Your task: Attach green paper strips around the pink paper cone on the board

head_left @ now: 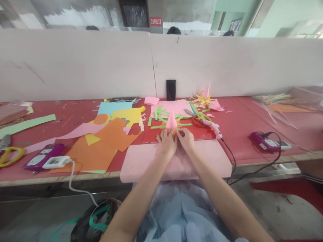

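Note:
My left hand (pixel 167 144) and my right hand (pixel 186 138) rest side by side on a red sheet (pixel 202 132), fingers pressed down at the base of a small pink paper cone (pixel 171 121). Green paper strips (pixel 161 116) fan out around the cone, and some lie under my fingertips. Both hands look closed onto the strips at the cone's foot; what exactly they pinch is hard to see. A large pink sheet (pixel 141 161) lies under my wrists at the table's front edge.
Orange, yellow, blue and pink paper sheets (pixel 111 137) lie at left. Scissors (pixel 195 116) and a glue gun (pixel 214 129) with a black cord sit at right. Purple devices (pixel 264 143) (pixel 42 156), a phone (pixel 171 89) against the white partition, another paper flower (pixel 204 99).

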Tool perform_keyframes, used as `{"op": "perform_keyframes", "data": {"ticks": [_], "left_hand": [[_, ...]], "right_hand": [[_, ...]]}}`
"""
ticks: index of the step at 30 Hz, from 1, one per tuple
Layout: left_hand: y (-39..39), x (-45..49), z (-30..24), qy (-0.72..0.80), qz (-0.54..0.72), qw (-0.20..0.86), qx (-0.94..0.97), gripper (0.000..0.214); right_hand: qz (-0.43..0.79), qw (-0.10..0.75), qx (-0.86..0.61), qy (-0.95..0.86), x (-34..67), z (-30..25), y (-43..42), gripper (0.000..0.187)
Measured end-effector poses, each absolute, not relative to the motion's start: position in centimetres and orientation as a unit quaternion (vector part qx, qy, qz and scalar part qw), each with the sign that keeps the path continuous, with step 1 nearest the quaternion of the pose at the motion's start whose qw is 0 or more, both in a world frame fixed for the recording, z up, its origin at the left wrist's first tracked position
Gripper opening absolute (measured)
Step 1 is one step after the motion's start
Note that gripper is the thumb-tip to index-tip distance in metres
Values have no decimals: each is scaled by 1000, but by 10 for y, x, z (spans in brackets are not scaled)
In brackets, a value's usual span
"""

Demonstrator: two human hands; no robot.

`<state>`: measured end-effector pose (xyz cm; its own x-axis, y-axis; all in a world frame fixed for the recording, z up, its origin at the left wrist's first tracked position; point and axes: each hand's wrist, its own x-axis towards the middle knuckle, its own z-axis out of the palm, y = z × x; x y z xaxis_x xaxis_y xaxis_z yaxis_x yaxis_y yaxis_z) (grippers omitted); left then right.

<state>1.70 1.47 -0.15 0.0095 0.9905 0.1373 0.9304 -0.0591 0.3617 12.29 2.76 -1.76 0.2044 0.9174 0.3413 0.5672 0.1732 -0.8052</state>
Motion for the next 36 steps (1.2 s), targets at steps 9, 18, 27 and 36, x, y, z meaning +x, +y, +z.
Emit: {"op": "perform_keyframes", "data": {"ticks": [9, 18, 27, 36], "left_hand": [[28, 10, -1, 668, 280, 157, 671, 38], [30, 9, -4, 661, 336, 137, 657, 32], [26, 9, 2, 655, 330, 150, 663, 27], [27, 10, -4, 656, 314, 138, 673, 27]], "right_hand": [[-28, 439, -713, -546, 199, 4, 26, 24], [25, 243, -868, -431, 270, -2, 6, 35], [39, 308, -844, -437, 297, -5, 6, 35], [60, 354, -879, -315, 359, -7, 9, 36]]}}
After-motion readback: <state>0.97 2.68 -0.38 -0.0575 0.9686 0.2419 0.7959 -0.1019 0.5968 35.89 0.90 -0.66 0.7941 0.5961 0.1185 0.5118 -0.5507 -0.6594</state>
